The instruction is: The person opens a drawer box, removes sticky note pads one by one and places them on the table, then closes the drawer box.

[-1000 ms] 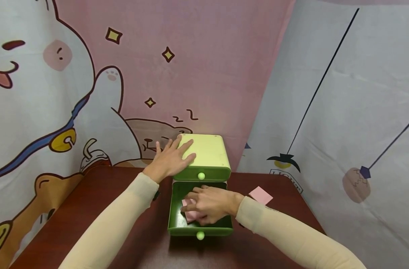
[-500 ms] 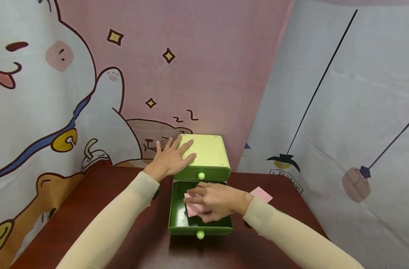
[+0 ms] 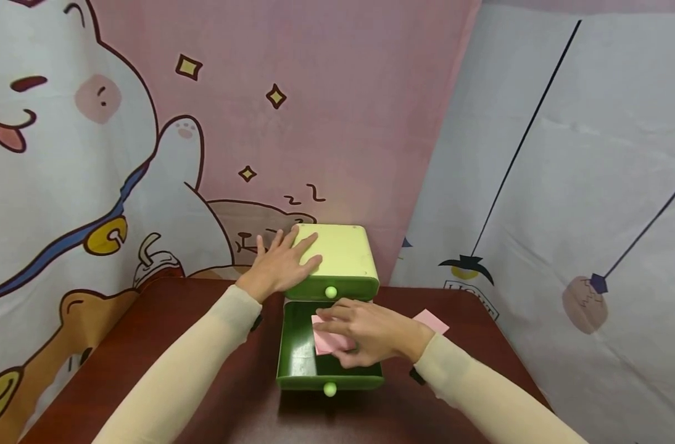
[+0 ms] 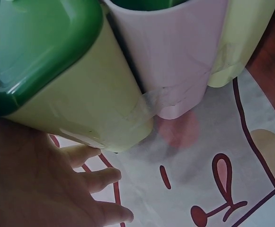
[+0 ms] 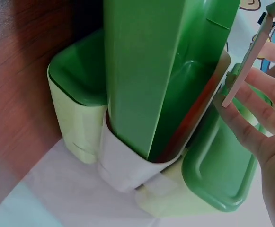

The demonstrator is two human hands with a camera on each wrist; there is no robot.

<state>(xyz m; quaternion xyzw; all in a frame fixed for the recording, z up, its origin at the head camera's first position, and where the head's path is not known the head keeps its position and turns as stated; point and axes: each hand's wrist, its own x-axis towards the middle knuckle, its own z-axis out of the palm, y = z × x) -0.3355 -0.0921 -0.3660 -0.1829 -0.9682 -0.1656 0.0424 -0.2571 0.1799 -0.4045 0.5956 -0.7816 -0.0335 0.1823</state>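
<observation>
My left hand (image 3: pixel 282 264) rests with spread fingers on the pale yellow-green top of a small drawer cabinet (image 3: pixel 345 250), at its left side. The cabinet's lower green drawer (image 3: pixel 295 364) is pulled out, and its upper drawer (image 3: pixel 310 288) is closed. Just above the open drawer, my right hand (image 3: pixel 379 336) pinches a pink sticky note pad (image 3: pixel 331 341) between thumb and fingers. The right wrist view shows this pad (image 5: pixel 246 66) nearly edge-on, raised over the drawer. A second pink square (image 3: pixel 433 320) lies on the table right of the cabinet, partly behind my right wrist.
The cabinet stands at the back of a dark red-brown table (image 3: pixel 204 370). A printed cartoon cloth (image 3: pixel 337 123) hangs close behind it and along the right side. A round knob (image 3: pixel 329 389) sticks out from the open drawer's front.
My right hand has lifted the pink sticky note pad from the open drawer and shifted it slightly to the right and back. The left hand stays on the cabinet top.
</observation>
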